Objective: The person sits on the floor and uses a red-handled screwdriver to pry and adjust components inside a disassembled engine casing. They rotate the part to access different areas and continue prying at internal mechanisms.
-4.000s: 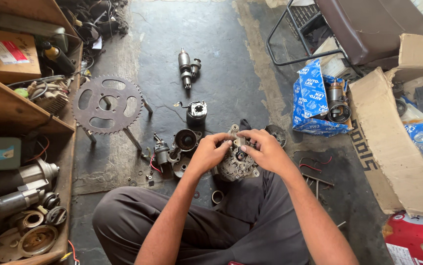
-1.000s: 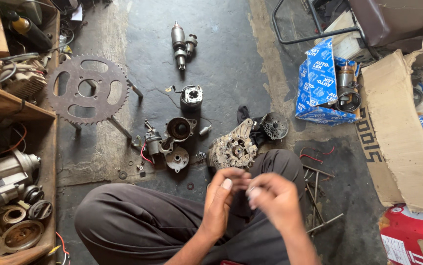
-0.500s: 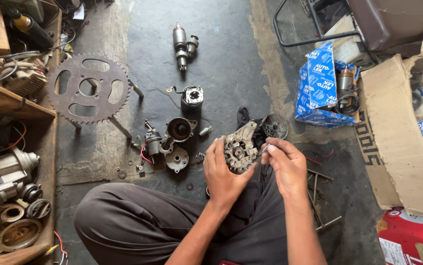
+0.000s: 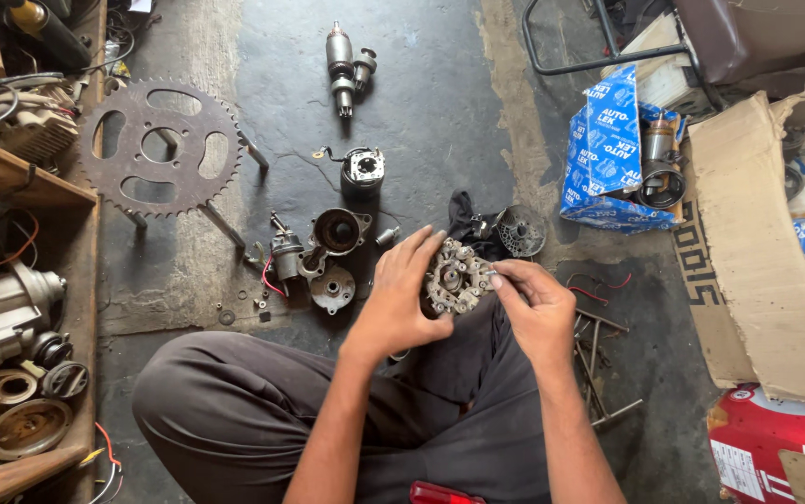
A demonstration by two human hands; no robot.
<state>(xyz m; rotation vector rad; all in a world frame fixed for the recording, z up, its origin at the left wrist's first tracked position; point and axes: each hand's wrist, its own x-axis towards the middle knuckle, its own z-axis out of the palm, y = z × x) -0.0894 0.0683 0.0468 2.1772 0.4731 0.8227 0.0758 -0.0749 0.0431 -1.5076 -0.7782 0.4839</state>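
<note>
Two bare hands meet just above the person's crossed legs, which are in dark grey trousers (image 4: 262, 411), and between them is a round metal plate with copper-coloured parts, which looks like the rectifier plate of an alternator (image 4: 455, 276). The left hand (image 4: 400, 297) is curled around the left edge of the plate, with the fingers spread over its rim, so it carries the weight. The right hand (image 4: 535, 308) is closed at the right edge of the plate, thumb and forefinger pinched together there; whether a small part sits between these fingertips I cannot tell. To do this well, I think the left hand should keep the plate level and quiet while the right one works only with the fingertips, because a small piece can easily fall into the trouser folds. Just beside the right hand some long bolts (image 4: 598, 359) lie on the concrete floor (image 4: 440, 121). A little farther, behind the plate, there is a black cloth with a round end cover (image 4: 520, 230), and to the left of it a cup-shaped housing (image 4: 337, 231) and a small cap (image 4: 331, 289) with red wires. Beyond them stands a small cylinder with a square top (image 4: 363, 170), then a large rusty sprocket (image 4: 160, 147), and farthest an armature shaft (image 4: 343, 65). At the right stand a blue box (image 4: 608, 140) and torn brown cardboard (image 4: 748, 252).
</note>
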